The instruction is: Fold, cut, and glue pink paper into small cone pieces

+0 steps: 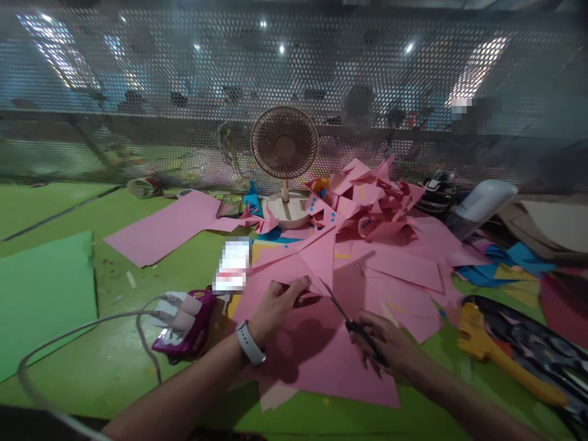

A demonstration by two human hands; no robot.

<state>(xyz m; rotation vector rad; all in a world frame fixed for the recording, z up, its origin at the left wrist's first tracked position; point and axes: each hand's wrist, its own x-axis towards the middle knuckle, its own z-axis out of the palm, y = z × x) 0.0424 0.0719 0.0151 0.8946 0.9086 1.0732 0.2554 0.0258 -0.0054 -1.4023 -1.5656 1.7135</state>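
Note:
My left hand (282,301) pinches a piece of pink paper (319,260) between thumb and fingers, and the piece stands up from the sheets below. Dark scissors (337,300) are in my right hand (379,340), their blades pointing up and left towards the edge of that paper. Whether the blades touch it I cannot tell. Beneath both hands lies a large pink sheet (331,367) over other pink sheets. A lit phone (233,264) lies left of my left hand, near a purple power strip (186,327) with white plugs.
Behind stands a small fan (285,147), beside a heap of pink paper scraps (367,196). Green sheets (46,294) lie at the left. On the right are a spray-type bottle (487,205) and a yellow-handled tool (509,355). A perforated metal screen (184,73) closes the back.

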